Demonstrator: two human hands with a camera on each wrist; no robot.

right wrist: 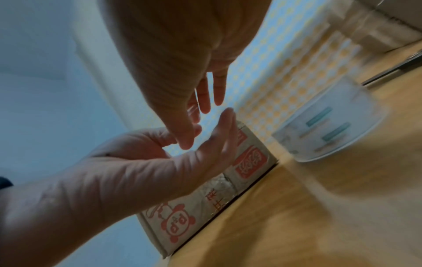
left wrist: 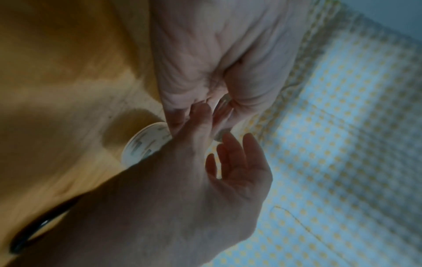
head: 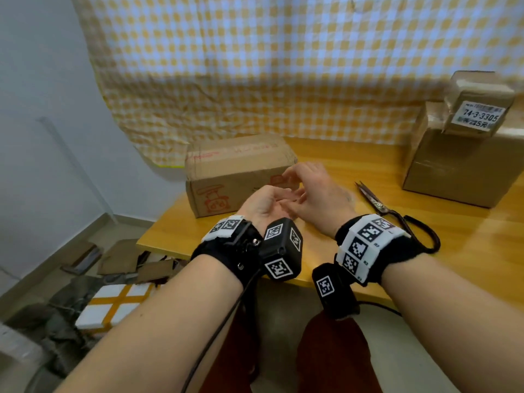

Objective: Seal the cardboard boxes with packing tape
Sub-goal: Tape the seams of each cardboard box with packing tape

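Note:
A brown cardboard box (head: 235, 171) with red print lies closed on the wooden table (head: 425, 265), just beyond my hands. My left hand (head: 269, 199) is turned palm up in front of it, fingers loosely straight. My right hand (head: 312, 188) hovers over that palm, and its fingertips (left wrist: 200, 112) meet the left fingers. A small clear glint (right wrist: 193, 110) shows between the fingers; what it is I cannot tell. The roll of clear packing tape (right wrist: 331, 124) (left wrist: 146, 142) stands on the table behind my right hand. It is hidden in the head view.
Scissors (head: 378, 204) with black handles lie open to the right of my right hand. Two taped boxes (head: 459, 165) are stacked at the far right, the small top one (head: 479, 103) labelled. A yellow checked cloth hangs behind. Cardboard scraps (head: 119, 256) and a white foam box (head: 110, 304) lie on the floor at left.

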